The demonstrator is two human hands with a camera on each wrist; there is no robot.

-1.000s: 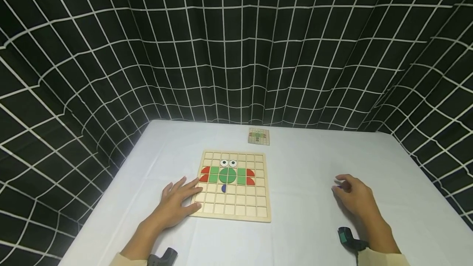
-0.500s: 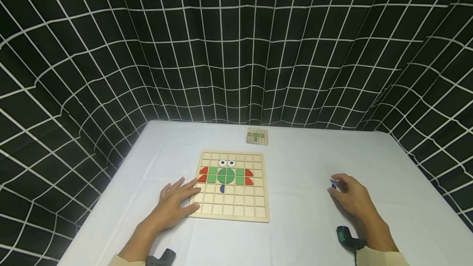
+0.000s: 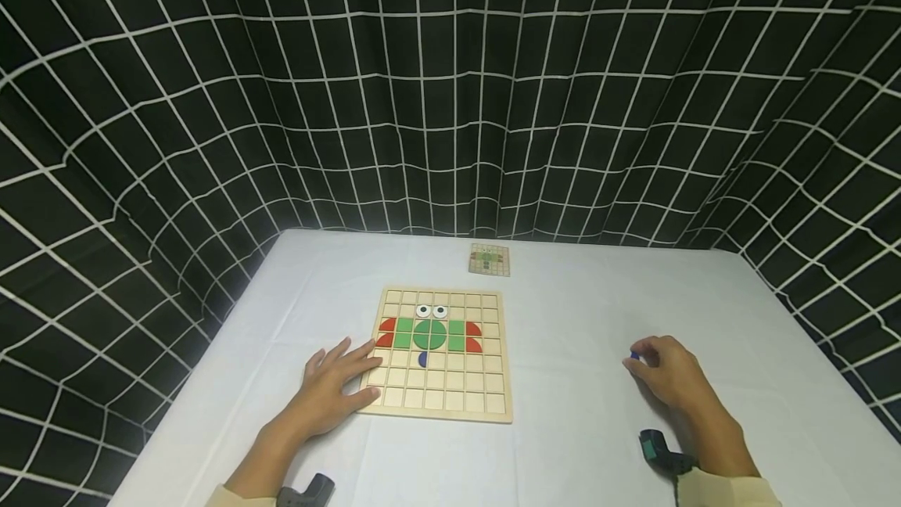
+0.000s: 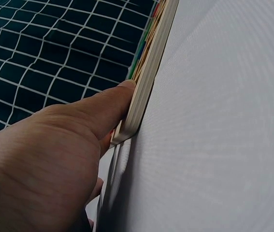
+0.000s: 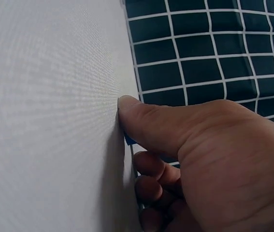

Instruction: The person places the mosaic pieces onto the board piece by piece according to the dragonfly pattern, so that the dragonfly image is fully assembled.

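Observation:
A square wooden grid board (image 3: 464, 400) lies on the table with coloured pieces in its cells. Green pieces (image 3: 430, 335) fill its middle, red quarter-round pieces (image 3: 473, 337) sit at both sides, and two round eye pieces (image 3: 432, 311) are above. One blue half-round piece (image 3: 422, 359) is below the green circle. My left hand (image 3: 331, 388) rests with spread fingers on the board's left edge; in the left wrist view the thumb (image 4: 120, 94) touches the rim. Away to the right, my right hand (image 3: 669, 374) pinches a small blue piece (image 3: 635, 355), mostly hidden by the thumb (image 5: 151, 123).
A small pattern card (image 3: 489, 260) with a similar figure lies behind the board. White cloth covers the table (image 3: 563, 413). A dark curtain with white grid lines (image 3: 450, 100) surrounds the back and sides.
The fingers of my right hand have come together on the blue piece, which lay between the parted thumb and index finger half a second ago. My left hand stays on the board.

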